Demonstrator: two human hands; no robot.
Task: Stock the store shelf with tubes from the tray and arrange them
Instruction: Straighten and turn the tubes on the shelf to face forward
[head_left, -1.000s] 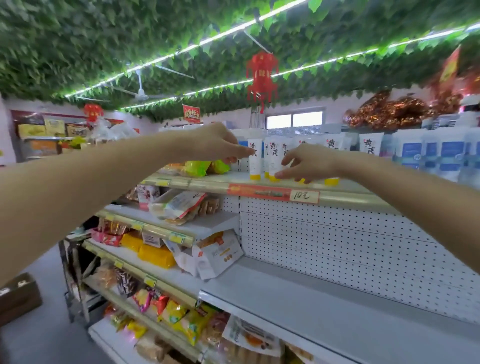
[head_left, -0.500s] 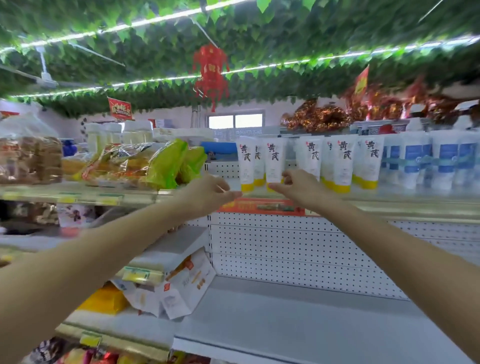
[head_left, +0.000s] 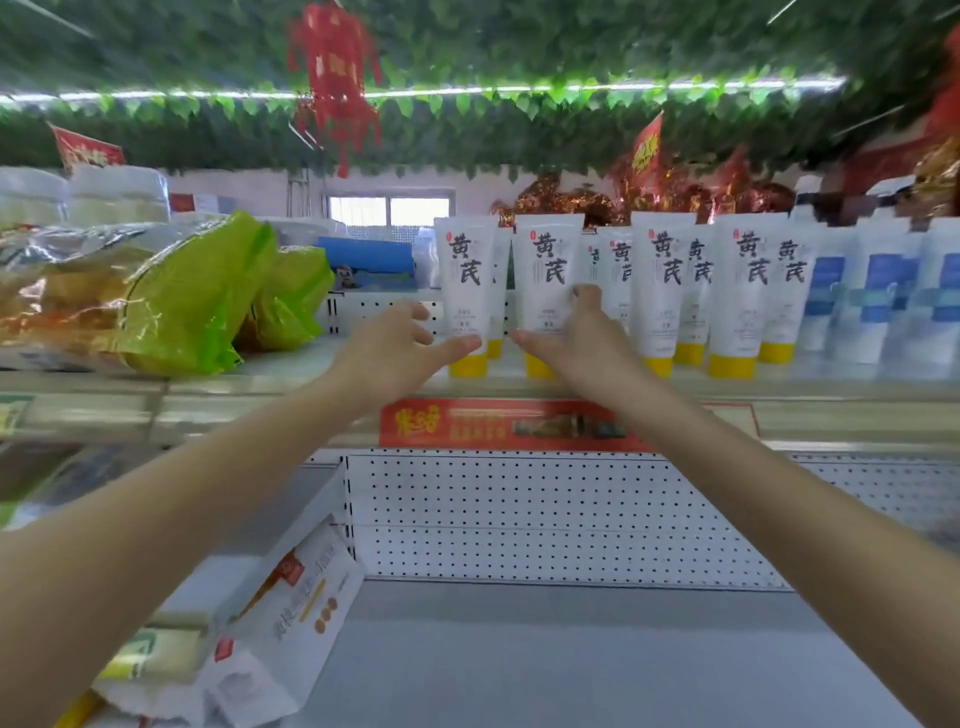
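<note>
Head view (the only one). Arranging step, by the look of it: both arms reaching up to the top shelf, no tube carried in either hand.

Left hand wide, fingers spread and relaxed, thumb tip touching the lower left edge of the end tube. Right hand also wide, fingers fairly straight and laid against the second tube, thumb pointing across its base; no closed grip to be seen.

Both tubes upright on yellow caps at the front edge, at the left end of a row of matching tubes set two deep. Further right, blue-labelled tubes. Left of the row, green bags lying on the same shelf, apart from the tubes.

Next move, as a guess: nudge the two front tubes square and level with the rest, pressing low near the caps (tall and narrow, so likely to tip if pushed high). Then back to the tray for more.

Hidden or unclear:
- Tray not in view at all.
- Back row mostly covered by the front one; count impossible.
- Cap of the second tube partly behind the right hand.
- Whole frame soft with motion blur, small print unreadable.
- Lower shelf cut off at the bottom edge, a white box leaning at its left.
</note>
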